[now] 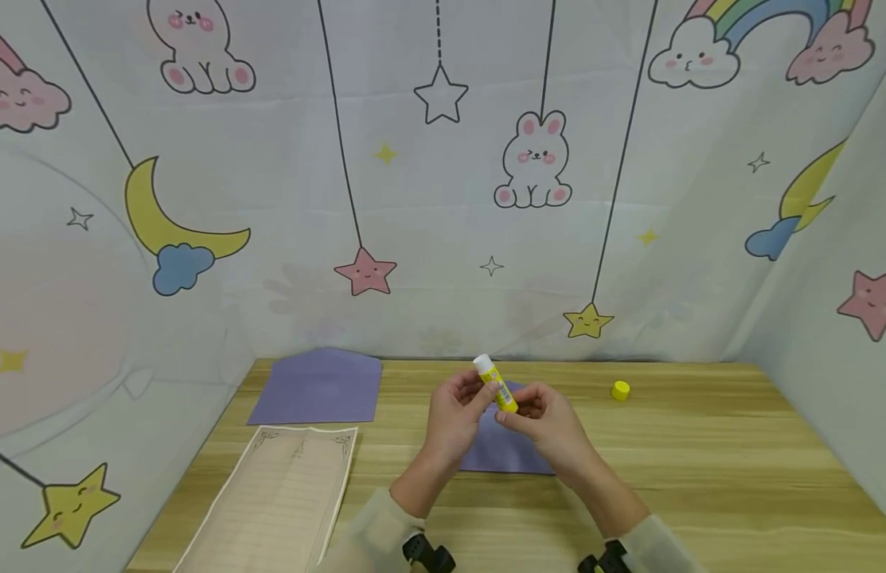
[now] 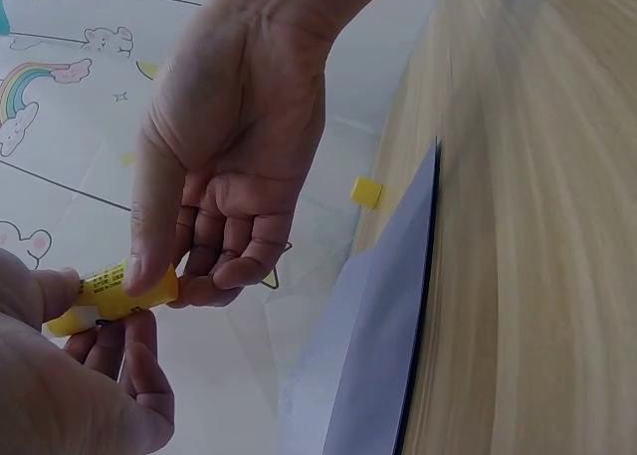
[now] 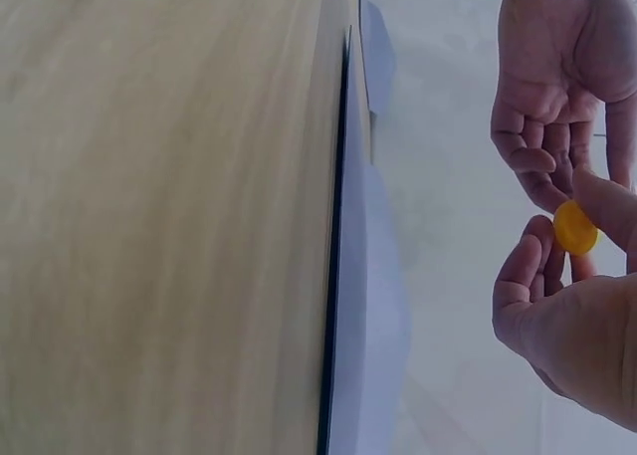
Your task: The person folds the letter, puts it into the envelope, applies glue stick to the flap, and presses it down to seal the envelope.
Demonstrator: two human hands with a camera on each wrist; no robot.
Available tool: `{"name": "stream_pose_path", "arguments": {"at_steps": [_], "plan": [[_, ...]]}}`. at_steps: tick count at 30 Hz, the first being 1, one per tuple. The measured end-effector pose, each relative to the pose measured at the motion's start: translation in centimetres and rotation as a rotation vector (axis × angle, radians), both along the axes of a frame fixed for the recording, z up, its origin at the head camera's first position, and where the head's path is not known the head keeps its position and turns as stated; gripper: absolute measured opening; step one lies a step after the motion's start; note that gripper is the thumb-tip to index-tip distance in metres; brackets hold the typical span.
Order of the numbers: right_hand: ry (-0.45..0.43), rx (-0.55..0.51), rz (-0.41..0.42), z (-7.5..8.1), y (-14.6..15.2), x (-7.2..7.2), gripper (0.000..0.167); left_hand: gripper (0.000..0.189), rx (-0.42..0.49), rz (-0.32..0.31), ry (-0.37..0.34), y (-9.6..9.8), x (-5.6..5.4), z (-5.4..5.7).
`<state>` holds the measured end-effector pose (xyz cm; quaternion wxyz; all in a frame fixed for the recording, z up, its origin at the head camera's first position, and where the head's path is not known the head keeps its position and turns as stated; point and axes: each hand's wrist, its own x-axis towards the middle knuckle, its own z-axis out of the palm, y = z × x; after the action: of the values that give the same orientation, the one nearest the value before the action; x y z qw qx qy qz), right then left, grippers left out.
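Up in front of me, a yellow glue stick is held tilted, its white end toward the upper left. My left hand grips its barrel between thumb and fingers. At the lower yellow end, my right hand pinches the base with thumb and fingertips; the right wrist view shows the round end of the glue stick there. Below both hands lies a purple envelope, partly hidden by them. A small yellow cap stands apart on the table, right of the hands.
Another purple envelope lies at the table's back left, its flap pointing away. Nearer on the left is a sheet of lined letter paper with ornamented corners. A printed cloth hangs behind the wooden table.
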<state>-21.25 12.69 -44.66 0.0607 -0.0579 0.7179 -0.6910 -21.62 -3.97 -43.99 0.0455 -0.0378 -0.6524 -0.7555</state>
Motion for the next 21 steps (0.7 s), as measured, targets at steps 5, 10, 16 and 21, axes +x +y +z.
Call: {"name": "stream_pose_path", "arguments": {"at_steps": [5, 10, 16, 21], "plan": [[-0.022, 0.003, 0.017, 0.3, 0.1, 0.0, 0.04, 0.032, -0.016, 0.01, -0.003, -0.1, 0.1, 0.2], [-0.015, 0.047, 0.03, 0.8, 0.6, -0.2, 0.044, 0.036, -0.041, 0.058, 0.008, -0.4, -0.1, 0.5], [0.024, 0.134, 0.024, 1.5, 2.4, -0.9, 0.042, 0.033, -0.074, 0.105, 0.026, -0.8, -0.4, 0.6], [0.133, 0.316, 0.005, 2.2, 5.5, -2.0, 0.044, 0.031, -0.122, 0.123, 0.063, -1.5, -0.5, 0.6]]}}
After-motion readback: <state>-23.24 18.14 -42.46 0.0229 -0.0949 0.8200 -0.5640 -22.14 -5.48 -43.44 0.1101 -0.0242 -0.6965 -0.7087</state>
